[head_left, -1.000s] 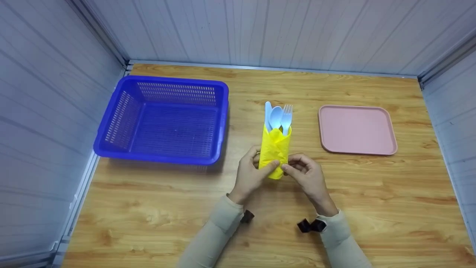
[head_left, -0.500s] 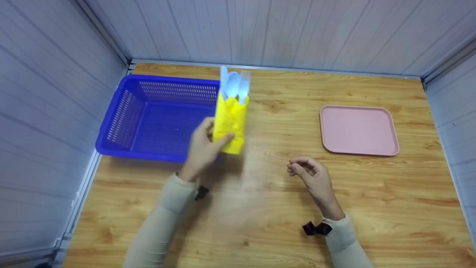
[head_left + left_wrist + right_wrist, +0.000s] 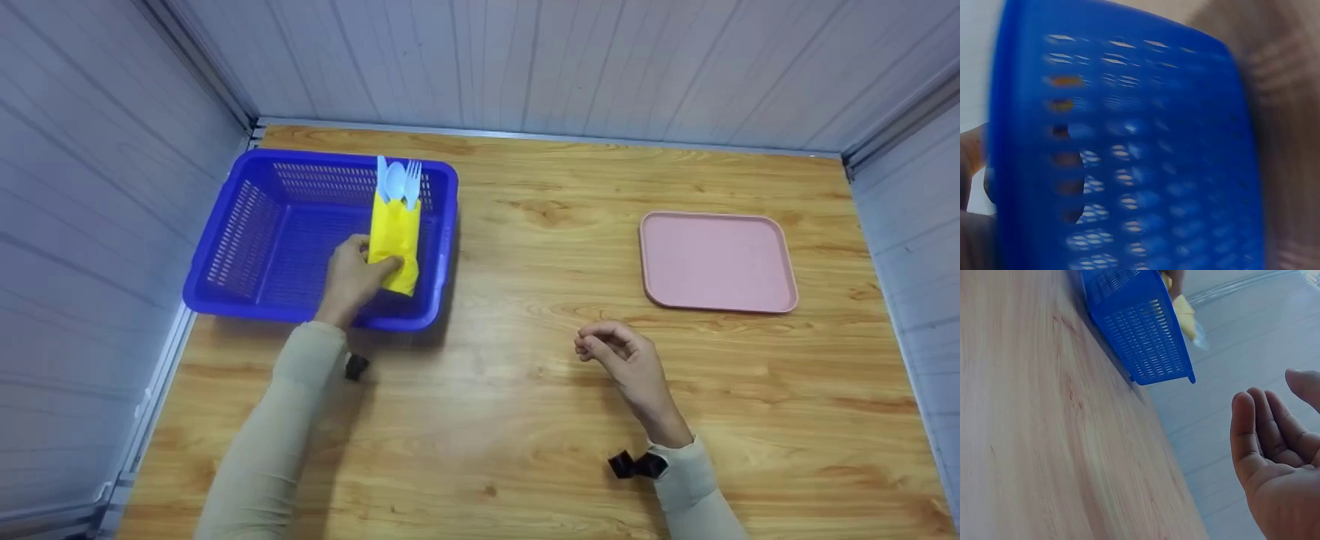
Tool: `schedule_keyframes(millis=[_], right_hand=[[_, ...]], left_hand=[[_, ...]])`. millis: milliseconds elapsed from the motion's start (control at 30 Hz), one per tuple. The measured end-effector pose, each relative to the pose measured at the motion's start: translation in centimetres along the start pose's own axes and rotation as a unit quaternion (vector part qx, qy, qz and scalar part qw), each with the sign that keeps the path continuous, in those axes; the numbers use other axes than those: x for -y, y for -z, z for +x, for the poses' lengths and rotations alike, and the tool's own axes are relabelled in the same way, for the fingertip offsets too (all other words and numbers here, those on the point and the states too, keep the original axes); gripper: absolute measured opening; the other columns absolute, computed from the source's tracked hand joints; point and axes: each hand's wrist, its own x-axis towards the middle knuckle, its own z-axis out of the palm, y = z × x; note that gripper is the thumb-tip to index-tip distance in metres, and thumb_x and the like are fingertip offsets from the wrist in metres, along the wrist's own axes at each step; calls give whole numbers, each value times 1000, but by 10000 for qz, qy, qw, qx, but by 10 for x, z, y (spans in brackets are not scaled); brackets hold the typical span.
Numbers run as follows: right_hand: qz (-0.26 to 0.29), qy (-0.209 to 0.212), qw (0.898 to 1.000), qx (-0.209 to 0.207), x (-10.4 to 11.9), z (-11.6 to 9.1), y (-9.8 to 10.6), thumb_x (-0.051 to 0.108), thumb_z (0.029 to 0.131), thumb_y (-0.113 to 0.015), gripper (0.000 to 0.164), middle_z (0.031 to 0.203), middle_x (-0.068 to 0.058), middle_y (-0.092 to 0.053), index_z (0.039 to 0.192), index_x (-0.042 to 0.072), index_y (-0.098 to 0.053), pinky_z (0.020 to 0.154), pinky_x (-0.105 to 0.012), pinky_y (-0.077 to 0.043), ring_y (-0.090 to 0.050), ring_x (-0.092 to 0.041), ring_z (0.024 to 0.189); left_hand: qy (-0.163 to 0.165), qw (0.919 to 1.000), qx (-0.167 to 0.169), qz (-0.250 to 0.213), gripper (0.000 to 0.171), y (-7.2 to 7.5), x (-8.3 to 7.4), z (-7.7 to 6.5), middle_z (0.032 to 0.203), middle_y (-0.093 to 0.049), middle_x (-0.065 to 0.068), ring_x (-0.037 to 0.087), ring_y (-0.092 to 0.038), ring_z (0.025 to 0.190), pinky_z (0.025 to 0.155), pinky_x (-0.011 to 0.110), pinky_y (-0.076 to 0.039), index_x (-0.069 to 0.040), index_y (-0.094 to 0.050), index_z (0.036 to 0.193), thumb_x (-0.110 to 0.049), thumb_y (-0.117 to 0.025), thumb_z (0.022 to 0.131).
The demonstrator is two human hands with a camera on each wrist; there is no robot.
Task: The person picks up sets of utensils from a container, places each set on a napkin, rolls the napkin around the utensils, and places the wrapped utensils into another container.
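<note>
Two hands noted | left hand [image 3: 351, 276] now grips napkin bundle [image 3: 394, 238] inside blue basket [image 3: 225, 296], off table [image 3: 525, 420] | right hand [image 3: 619, 358] released, idle, loosely curled.

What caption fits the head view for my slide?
Left hand holds a yellow napkin roll of cutlery over the blue basket; right hand idles.

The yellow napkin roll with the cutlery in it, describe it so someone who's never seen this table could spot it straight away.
On the wooden table, look left to the blue perforated plastic basket. Over its right half the left hand grips a yellow paper napkin roll. It is the only yellow thing, with a pale blue knife, spoon and fork poking out of its top.
</note>
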Motion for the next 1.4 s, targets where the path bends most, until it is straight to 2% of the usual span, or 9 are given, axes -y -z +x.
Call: schedule_keyframes(millis=[167,367,533,700,900,1033,1200,1300,1400], right_hand=[[-40,-26,10000,40,-1,0,-1,0,97,-62,18,101,-30,-64,108,-14,-63,79,-36,-58,-67,-33,90],[-68,-14,9999,112,-2,0,-2,-2,97,-61,17,100,-30,-63,108,-14,-63,79,-36,-58,-66,-34,91],[-36,-3,9999,154,-3,0,-3,-1,97,-61,17,100,-28,-64,107,-14,-63,78,-35,-58,-67,-30,90],[-34,-64,9997,237,-6,-1,-6,0,97,-62,18,99,-27,-64,107,-15,-62,78,-35,-58,-67,-26,90],[-124,-129,9995,256,-6,-1,-6,0,98,-61,17,101,-27,-64,108,-13,-63,79,-35,-57,-66,-30,91],[-170,-170,9991,336,-7,-1,-8,1,98,-61,17,101,-27,-64,108,-12,-63,79,-35,-57,-66,-29,91],[-178,-185,9986,453,-9,-1,-11,1,97,-62,17,102,-27,-63,108,-12,-63,79,-35,-57,-65,-25,91],[-215,-153,9988,417,-10,-1,-11,0,97,-61,16,101,-26,-64,108,-12,-64,78,-34,-57,-66,-26,90],[-240,-145,9987,427,-11,-1,-10,0,97,-61,16,101,-26,-64,108,-12,-64,78,-34,-57,-66,-28,90]], left_hand=[[526,9957,574,502,53,8,9,10,117,-61,23,29,-63,98,83,36,-56,10,-51,130,-16,-69,88],[897,9869,1264,444,45,8,15,19,112,-62,23,28,-66,92,82,36,-58,11,-53,121,-10,-69,85],[1032,9829,1401,604,43,1,13,25,111,-59,22,30,-64,92,83,38,-58,11,-50,120,-6,-68,83],[1192,9774,1512,868,41,-8,11,29,109,-58,20,28,-64,90,81,35,-57,8,-50,119,-6,-68,85],[1408,9698,1703,1032,46,-18,12,34,111,-55,17,27,-58,95,86,35,-53,6,-50,122,-11,-72,86],[1384,9681,1737,1162,49,-23,12,37,112,-54,16,28,-55,99,90,38,-51,5,-50,124,-15,-74,85],[1126,9609,1747,1830,45,-22,13,35,108,-55,15,29,-54,97,90,42,-50,3,-52,118,-20,-72,85],[689,9511,1636,2527,48,-21,13,31,109,-57,20,33,-54,99,92,47,-50,6,-54,117,-25,-71,85],[390,9376,1418,3152,66,-20,12,27,123,-53,30,42,-52,114,101,54,-44,13,-47,130,-31,-72,87]])
